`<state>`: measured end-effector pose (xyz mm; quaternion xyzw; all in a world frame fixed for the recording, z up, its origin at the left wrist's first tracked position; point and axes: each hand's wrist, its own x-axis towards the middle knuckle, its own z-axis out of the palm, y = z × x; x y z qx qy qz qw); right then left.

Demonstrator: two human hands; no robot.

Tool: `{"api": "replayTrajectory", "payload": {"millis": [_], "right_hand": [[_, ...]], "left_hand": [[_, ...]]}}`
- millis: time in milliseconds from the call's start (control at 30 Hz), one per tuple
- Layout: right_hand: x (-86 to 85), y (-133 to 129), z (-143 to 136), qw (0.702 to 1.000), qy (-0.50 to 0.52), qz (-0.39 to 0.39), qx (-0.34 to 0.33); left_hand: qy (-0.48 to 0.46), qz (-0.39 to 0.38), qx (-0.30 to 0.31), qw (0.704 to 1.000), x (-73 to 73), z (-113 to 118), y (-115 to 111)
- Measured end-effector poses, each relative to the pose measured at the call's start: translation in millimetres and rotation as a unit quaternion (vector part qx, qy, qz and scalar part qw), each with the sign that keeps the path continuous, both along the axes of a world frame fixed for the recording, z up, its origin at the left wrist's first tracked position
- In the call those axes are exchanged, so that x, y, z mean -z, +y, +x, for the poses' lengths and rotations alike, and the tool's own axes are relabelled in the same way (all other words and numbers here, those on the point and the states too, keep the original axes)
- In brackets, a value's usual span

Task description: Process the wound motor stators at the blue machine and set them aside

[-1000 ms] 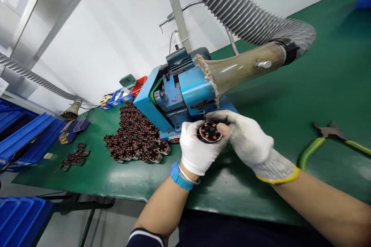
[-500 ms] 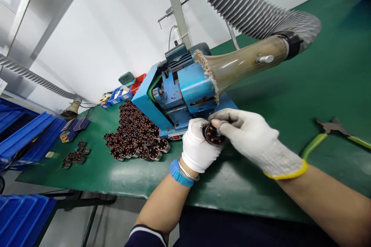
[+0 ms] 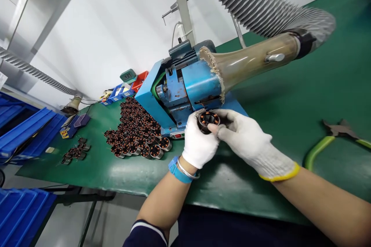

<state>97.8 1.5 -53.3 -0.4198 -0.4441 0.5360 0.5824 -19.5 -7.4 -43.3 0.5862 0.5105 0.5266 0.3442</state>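
A round motor stator [image 3: 209, 119] with copper windings and a black inner ring is held between my two gloved hands, its open face turned up toward me. My left hand [image 3: 198, 141] wraps around its left and lower side. From the right, my right hand [image 3: 242, 129] grips its edge, with a bare fingertip on the near rim. Just beyond the hands stands a blue machine [image 3: 199, 85] with a slot in its cover. Thin wire seems to rise near the stator's far side, but I cannot make it out clearly.
Many stators [image 3: 136, 135] stand grouped left of the machine, with a smaller cluster [image 3: 77, 152] farther left. Green-handled cutters [image 3: 333, 135] lie at right. A clear duct [image 3: 255, 63] joins a grey hose [image 3: 261, 4]. Blue bins [image 3: 31, 135] sit at far left on the green table's [image 3: 121, 179] side.
The stator has tilted so that its face shows more fully. My right hand's fingers have moved down from its top to its near right edge. The view has shifted slightly.
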Motion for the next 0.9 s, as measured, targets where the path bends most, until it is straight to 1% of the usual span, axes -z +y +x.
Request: {"api": "replayTrajectory", "payload": {"millis": [100, 200, 300, 467, 533, 633, 767, 900], "right_hand": [[-2.5, 5, -1, 1.0, 0.013, -0.018, 0.004], [-9.7, 10, -1, 1.0, 0.009, -0.013, 0.019], [-19.5, 13, -1, 1.0, 0.006, 0.006, 0.023], [-31.9, 11, 0, 1.0, 0.008, 0.007, 0.016], [-33.0, 11, 1, 1.0, -0.006, -0.002, 0.025], [-30.8, 13, 1, 0.999, -0.029, -0.011, 0.037], [-26.4, 15, 0, 0.999, -0.027, -0.011, 0.037], [-27.0, 16, -2, 1.0, -0.006, 0.004, 0.02]], "left_hand": [[0.028, -0.012, -0.021, 0.999, -5.8, 1, 7], [0.032, -0.014, -0.027, 0.999, -14.9, 5, 12], [0.037, -0.013, -0.047, 0.998, -25.3, 9, 14], [0.098, -0.022, -0.083, 0.992, -38.8, 11, 13], [0.121, -0.029, -0.099, 0.987, -42.3, 11, 14], [0.12, -0.046, -0.112, 0.985, -45.8, 10, 14], [0.111, -0.057, -0.111, 0.986, -48.8, 10, 14], [0.107, -0.06, -0.105, 0.987, -50.5, 10, 16]]}}
